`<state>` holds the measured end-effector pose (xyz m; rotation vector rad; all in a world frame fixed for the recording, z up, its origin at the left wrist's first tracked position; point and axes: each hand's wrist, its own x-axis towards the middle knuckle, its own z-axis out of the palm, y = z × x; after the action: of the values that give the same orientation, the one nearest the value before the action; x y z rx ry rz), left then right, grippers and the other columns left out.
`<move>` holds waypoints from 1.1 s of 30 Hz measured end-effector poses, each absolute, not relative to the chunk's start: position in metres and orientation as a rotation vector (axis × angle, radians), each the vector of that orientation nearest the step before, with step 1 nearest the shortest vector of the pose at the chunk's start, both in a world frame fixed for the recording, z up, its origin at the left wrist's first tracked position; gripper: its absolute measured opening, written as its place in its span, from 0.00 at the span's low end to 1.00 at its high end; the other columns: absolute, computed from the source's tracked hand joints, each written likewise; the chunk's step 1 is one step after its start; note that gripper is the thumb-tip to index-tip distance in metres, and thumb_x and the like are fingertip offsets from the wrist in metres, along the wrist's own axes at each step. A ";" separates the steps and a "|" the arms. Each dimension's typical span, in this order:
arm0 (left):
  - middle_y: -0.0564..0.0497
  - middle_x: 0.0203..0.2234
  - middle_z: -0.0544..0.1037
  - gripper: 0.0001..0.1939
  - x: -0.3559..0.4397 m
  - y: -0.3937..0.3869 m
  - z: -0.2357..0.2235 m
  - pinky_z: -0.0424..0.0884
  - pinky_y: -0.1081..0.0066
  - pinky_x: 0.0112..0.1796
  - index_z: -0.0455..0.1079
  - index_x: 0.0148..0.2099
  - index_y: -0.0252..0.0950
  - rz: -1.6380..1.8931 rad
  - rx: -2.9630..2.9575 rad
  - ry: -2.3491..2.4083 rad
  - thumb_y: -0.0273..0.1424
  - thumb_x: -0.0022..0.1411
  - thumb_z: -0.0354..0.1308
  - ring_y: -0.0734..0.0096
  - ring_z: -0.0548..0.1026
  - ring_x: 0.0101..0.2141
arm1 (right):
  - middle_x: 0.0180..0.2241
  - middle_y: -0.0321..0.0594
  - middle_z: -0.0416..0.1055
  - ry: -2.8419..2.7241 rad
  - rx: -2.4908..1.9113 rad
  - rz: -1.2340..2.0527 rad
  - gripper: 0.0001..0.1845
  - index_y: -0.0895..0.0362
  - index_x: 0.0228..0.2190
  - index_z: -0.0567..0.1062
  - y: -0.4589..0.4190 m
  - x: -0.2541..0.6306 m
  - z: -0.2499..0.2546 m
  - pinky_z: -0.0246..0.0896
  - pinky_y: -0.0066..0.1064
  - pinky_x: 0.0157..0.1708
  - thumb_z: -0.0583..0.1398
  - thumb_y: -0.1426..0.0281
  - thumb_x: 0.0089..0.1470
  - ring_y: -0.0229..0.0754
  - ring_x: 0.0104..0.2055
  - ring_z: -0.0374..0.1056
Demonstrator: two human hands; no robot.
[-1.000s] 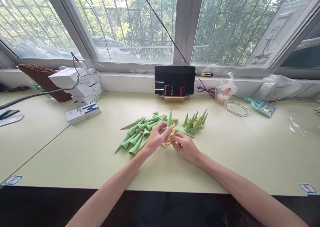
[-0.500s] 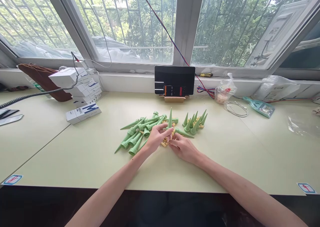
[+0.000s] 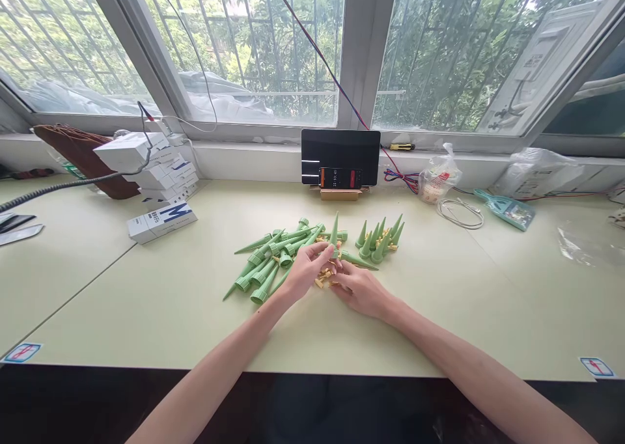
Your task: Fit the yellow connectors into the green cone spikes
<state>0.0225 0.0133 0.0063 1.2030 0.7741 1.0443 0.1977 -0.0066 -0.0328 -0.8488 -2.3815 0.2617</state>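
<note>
My left hand (image 3: 303,271) pinches an upright green cone spike (image 3: 334,232) by its base, fingers closed round it. My right hand (image 3: 359,288) is right beside it, fingertips pinched at a small yellow piece (image 3: 326,275) from the scatter of yellow parts under both hands. A pile of green spikes (image 3: 271,258) lies flat to the left of my hands. Several spikes standing upright (image 3: 379,235) cluster just behind my right hand.
A dark tablet with a phone (image 3: 340,157) leans at the window sill behind the spikes. White boxes (image 3: 156,177) are stacked at the back left. A plastic bag (image 3: 439,177), a coiled white cable (image 3: 459,213) and a teal tool (image 3: 508,208) lie at the back right.
My right hand has slid a little to the left, closer to the left hand and the base of the upright spike. The spike stays in my left hand.
</note>
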 end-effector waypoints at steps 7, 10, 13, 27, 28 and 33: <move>0.50 0.25 0.73 0.20 0.023 0.013 0.008 0.68 0.75 0.26 0.76 0.40 0.30 1.053 1.189 0.748 0.45 0.60 0.62 0.76 0.69 0.24 | 0.39 0.41 0.70 -2.412 -0.932 0.340 0.04 0.55 0.34 0.70 -0.007 0.204 -0.026 0.62 0.30 0.29 0.60 0.75 0.56 0.39 0.29 0.65; 0.50 0.27 0.73 0.20 0.023 0.013 0.010 0.68 0.75 0.25 0.75 0.38 0.31 1.037 1.191 0.746 0.46 0.60 0.62 0.76 0.69 0.24 | 0.37 0.41 0.70 -2.422 -0.977 0.351 0.04 0.55 0.33 0.69 -0.008 0.204 -0.023 0.61 0.31 0.29 0.60 0.75 0.56 0.39 0.28 0.64; 0.50 0.28 0.72 0.19 0.023 0.012 0.011 0.67 0.75 0.25 0.74 0.36 0.31 1.032 1.197 0.737 0.45 0.61 0.61 0.76 0.69 0.24 | 0.36 0.40 0.69 -2.414 -0.976 0.353 0.04 0.55 0.33 0.68 -0.009 0.203 -0.022 0.61 0.31 0.29 0.58 0.75 0.57 0.39 0.29 0.64; 0.52 0.25 0.75 0.16 0.020 0.013 0.005 0.67 0.75 0.27 0.74 0.38 0.33 0.977 1.297 0.788 0.41 0.57 0.66 0.77 0.71 0.23 | 0.23 0.33 0.65 -1.781 -1.011 0.829 0.10 0.56 0.30 0.68 -0.005 0.211 -0.010 0.55 0.27 0.21 0.56 0.63 0.61 0.35 0.22 0.60; 0.52 0.26 0.75 0.16 0.020 0.013 0.006 0.67 0.74 0.27 0.74 0.39 0.32 0.966 1.309 0.774 0.41 0.56 0.67 0.77 0.71 0.23 | 0.23 0.33 0.65 -1.709 -1.018 0.871 0.11 0.56 0.30 0.68 -0.005 0.211 -0.009 0.55 0.27 0.21 0.57 0.62 0.61 0.35 0.22 0.60; 0.47 0.33 0.78 0.17 0.023 0.010 0.012 0.71 0.73 0.29 0.75 0.41 0.32 0.917 1.329 0.751 0.38 0.53 0.69 0.72 0.75 0.29 | 0.23 0.32 0.67 -1.451 -1.000 1.047 0.14 0.56 0.32 0.68 -0.008 0.209 -0.004 0.59 0.27 0.18 0.59 0.57 0.59 0.33 0.18 0.60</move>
<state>0.0227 0.0103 0.0123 1.3291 0.7507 0.9170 0.2089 -0.0076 -0.0042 -0.9999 -1.4512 1.0470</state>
